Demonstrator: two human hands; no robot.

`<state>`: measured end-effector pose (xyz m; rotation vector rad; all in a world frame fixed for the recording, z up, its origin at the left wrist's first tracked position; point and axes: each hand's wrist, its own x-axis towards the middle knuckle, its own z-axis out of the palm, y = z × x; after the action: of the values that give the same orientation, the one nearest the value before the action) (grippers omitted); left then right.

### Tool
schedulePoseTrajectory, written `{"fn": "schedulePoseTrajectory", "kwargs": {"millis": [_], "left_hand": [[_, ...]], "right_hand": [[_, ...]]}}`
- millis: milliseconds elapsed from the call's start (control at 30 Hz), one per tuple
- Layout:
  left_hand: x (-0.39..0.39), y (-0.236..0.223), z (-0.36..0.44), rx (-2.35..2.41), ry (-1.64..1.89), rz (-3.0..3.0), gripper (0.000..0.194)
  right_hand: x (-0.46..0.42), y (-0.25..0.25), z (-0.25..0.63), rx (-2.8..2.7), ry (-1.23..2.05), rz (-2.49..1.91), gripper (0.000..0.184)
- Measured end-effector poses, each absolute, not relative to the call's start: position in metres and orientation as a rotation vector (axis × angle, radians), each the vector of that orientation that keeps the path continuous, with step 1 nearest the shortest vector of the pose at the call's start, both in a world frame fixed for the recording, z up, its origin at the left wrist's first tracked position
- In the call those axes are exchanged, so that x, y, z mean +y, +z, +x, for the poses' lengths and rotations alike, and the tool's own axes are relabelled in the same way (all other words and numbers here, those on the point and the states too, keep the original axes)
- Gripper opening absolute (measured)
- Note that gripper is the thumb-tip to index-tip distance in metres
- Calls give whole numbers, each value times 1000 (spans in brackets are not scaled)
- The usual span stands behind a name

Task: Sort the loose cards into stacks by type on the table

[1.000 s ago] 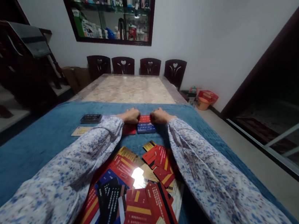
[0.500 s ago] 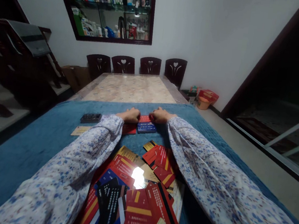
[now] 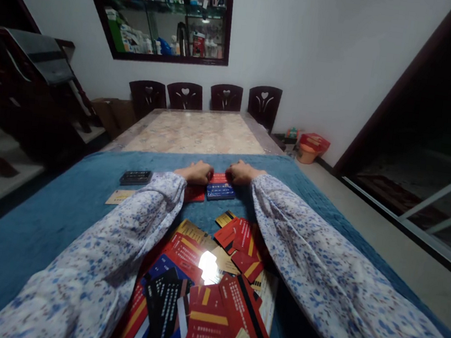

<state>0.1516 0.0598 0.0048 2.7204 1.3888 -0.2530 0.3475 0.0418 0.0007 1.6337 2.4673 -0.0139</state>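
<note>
At the far side of the blue cloth, my left hand (image 3: 196, 173) and my right hand (image 3: 242, 173) face each other with curled fingers. Between them is a red card (image 3: 218, 178), gripped at its left and right ends; whether it is one card or a stack is hard to see. Just on the near side of it lies a stack of blue cards (image 3: 220, 191). Another red card (image 3: 196, 195) shows partly from under my left wrist. Left of my sleeve are a black card stack (image 3: 135, 177) and a beige card (image 3: 119, 196).
A loose, overlapping pile of red, black, blue and gold cards (image 3: 207, 322) spreads between my forearms, with a bright glare spot on it. The blue cloth (image 3: 44, 222) covers the near part of the table (image 3: 197, 135). Several dark chairs (image 3: 225, 98) stand at the far end.
The view has shifted very slightly. Both hands stay at the red card, and the cards lie as before.
</note>
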Motion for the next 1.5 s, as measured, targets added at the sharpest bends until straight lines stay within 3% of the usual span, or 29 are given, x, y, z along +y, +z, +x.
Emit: {"fn": "schedulePoseTrajectory", "kwargs": {"millis": [400, 633, 967, 1500], "left_hand": [[47, 11, 152, 1402, -222, 2773, 33], [38, 11, 152, 1418, -28, 2830, 43], [-14, 5, 158, 1275, 154, 2979, 29], [-97, -12, 178, 1028, 135, 3001, 23]], "right_hand": [[39, 4, 347, 2470, -32, 1641, 36], [32, 12, 359, 2542, -33, 1700, 57], [-8, 13, 387, 2750, 78, 1638, 35], [-86, -30, 401, 3036, -203, 1380, 34]]}}
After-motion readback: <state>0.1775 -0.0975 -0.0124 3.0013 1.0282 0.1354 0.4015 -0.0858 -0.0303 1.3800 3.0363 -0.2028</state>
